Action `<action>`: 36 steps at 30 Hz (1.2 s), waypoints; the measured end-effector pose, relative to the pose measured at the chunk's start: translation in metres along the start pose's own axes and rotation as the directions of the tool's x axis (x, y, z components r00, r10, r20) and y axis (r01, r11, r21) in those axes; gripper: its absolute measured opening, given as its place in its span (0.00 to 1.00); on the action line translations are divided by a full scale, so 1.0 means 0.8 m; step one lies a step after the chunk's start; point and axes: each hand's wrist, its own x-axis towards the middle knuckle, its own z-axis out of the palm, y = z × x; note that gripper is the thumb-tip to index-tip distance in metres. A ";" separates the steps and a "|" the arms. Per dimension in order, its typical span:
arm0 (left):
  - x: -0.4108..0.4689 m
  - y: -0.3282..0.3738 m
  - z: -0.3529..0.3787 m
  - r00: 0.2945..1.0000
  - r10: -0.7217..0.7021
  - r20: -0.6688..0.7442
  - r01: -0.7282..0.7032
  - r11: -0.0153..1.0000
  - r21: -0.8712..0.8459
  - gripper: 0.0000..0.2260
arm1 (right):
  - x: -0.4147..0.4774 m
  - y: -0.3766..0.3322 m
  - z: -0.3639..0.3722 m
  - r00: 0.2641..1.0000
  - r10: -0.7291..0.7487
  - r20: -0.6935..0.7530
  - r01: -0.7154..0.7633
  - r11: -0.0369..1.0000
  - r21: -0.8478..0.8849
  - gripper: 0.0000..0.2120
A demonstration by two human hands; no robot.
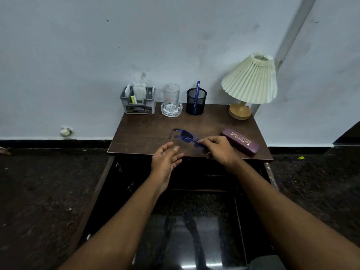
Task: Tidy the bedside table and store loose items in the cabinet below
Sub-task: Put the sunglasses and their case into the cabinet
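Head view | right hand (220, 148) pinches blue glasses (186, 137) by one end, lifted over the table (148, 133) | left hand (167, 155) open just beside, likely to fold them | case (240, 141) shut, right of right hand

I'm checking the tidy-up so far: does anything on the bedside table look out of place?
Mostly tidy. The back row stands upright along the wall. The blue glasses are out of their closed purple case, pinched by the right hand. The left hand is open and empty.
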 end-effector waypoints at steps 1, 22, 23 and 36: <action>0.002 0.003 0.000 1.000 0.000 0.013 0.001 0.999 -0.049 0.15 | -0.003 0.003 0.009 1.000 0.002 0.029 -0.002 1.000 0.009 0.10; 0.013 -0.003 0.001 0.971 0.084 -0.222 -0.096 0.994 -0.043 0.10 | -0.032 0.017 0.059 0.996 0.077 0.051 -0.092 0.870 0.485 0.11; 0.012 -0.004 0.002 0.972 0.094 -0.217 -0.104 0.994 -0.033 0.10 | -0.034 0.019 0.062 0.996 0.073 0.053 -0.090 0.862 0.499 0.11; 0.005 -0.010 0.004 0.988 0.079 -0.132 -0.073 0.996 0.049 0.10 | -0.027 0.022 0.056 0.984 0.176 0.012 -0.138 0.727 0.673 0.20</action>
